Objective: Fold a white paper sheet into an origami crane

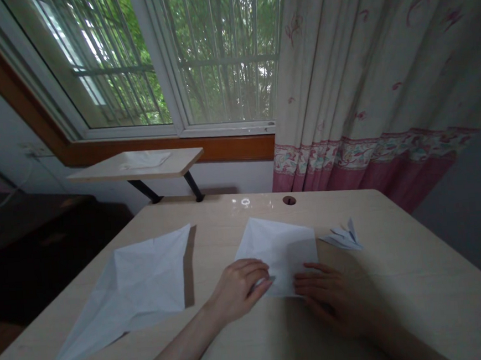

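Sheet, white, one: lies on the table under both hands, its far corner pointing toward the window. Faint creases; a shadow falls across its right half.

Left hand: over the left near part of the sheet, fingers bent, thumb curved in toward them — whether paper is pinched between cannot be told.

Right hand: over the right near part of the sheet, fingers stretched out, pointing left, not clamped on anything visible. The two hands stand apart, with a strip of white paper between.

Large paper: white, creased, to the left of the left hand, one long point toward the near left, another point at the far right; part of its right edge lifts and casts a shadow.

Folded piece: small, pointed, several layers, just right of the sheet.

Cable hole: round, near the far edge of the table.

Shelf: raised on dark legs at the far left — bears a white paper.

Curtain: pale, floral, pink below, right of the window.
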The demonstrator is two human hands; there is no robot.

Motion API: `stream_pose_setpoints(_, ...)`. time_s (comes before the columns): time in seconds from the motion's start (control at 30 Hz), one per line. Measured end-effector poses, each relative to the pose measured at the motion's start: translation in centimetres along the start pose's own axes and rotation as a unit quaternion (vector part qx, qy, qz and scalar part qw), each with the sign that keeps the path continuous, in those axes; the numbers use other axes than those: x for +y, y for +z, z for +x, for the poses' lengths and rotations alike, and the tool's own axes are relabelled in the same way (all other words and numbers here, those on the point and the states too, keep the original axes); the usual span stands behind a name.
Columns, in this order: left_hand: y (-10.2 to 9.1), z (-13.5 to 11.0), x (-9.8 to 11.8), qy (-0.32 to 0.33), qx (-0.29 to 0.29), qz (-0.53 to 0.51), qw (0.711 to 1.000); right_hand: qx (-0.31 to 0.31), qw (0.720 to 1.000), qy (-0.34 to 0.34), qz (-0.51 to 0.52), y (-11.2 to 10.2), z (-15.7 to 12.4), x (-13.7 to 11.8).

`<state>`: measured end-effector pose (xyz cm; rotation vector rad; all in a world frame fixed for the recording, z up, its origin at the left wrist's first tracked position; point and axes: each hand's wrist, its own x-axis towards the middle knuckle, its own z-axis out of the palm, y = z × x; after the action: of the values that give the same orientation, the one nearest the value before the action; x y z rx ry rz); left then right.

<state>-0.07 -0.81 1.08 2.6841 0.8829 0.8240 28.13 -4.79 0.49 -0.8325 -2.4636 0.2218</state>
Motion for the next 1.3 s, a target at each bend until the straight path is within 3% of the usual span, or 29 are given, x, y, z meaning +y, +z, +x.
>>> stream_pose_setpoints(0.17,0.1,0.2,0.6,0.026,0.009,0.016,1.000,0.058,0.998,0.021,-0.023,0.1,0.0,0.1)
stream_pose_setpoints(0.47,0.7,0.0,0.2,0.041,0.027,0.054,0.997,0.077,0.988,0.136,-0.012,0.0,-0.3,0.1)
stream_pose_setpoints(0.67,0.7,-0.2,0.3,0.026,0.033,0.048,0.998,0.097,0.977,0.189,-0.013,1.0,-0.7,1.6)
stream_pose_setpoints(0.77,0.6,-0.2,0.4,0.029,0.035,0.049,0.998,0.148,0.961,0.233,-0.021,1.5,-0.5,2.4)
stream_pose_setpoints(0.87,0.4,-0.1,0.6,0.023,0.020,0.055,0.998,0.144,0.952,0.271,-0.010,1.6,-0.3,3.0)
stream_pose_setpoints(1.2,0.3,0.2,0.1,-0.032,-0.008,0.068,0.997,0.182,0.943,0.274,-0.062,1.7,-0.7,3.6)
stream_pose_setpoints(1.3,0.5,0.1,-0.1,-0.044,-0.015,0.049,0.998,0.224,0.934,0.270,-0.068,1.9,-0.5,3.5)
